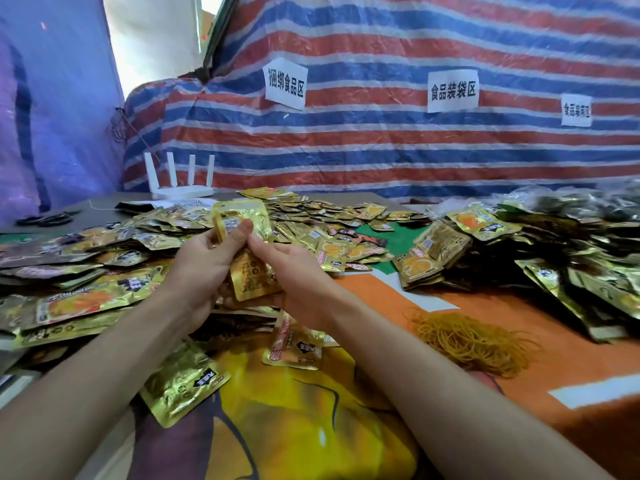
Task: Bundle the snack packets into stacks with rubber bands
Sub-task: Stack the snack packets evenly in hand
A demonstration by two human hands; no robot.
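- Nearest: loose packets lying flat on the printed cloth, between and beside the forearms.
- Right of those: heap of rubber bands, tangled, well apart from both hands. None visible on any finger.
- Middle: left hand and right hand together, both clamped on the held packets. Left thumb pinning the upper packet, right index tip against that thumb.
- Held packets raised above the loose pile on the left. Squared stacks further right, near a bigger heap.
- Risk: slick foil and uneven edges, so likely to fan out or slip once one hand lets go to reach for a band.
- Risk: tangled heap, so likely to lift several bands instead of one.
- Risk: miscount or stray pickup, with loose packets directly beneath the hands.
- Far: scissors and white router at the table's back left, striped tarp with paper labels behind.
- Unclear: number of held packets, and right fingers hidden behind the foil.
- Unclear: bands on the squared stacks too small to confirm.
- Cut off: right heap at the frame edge, its far dark packets blurred.
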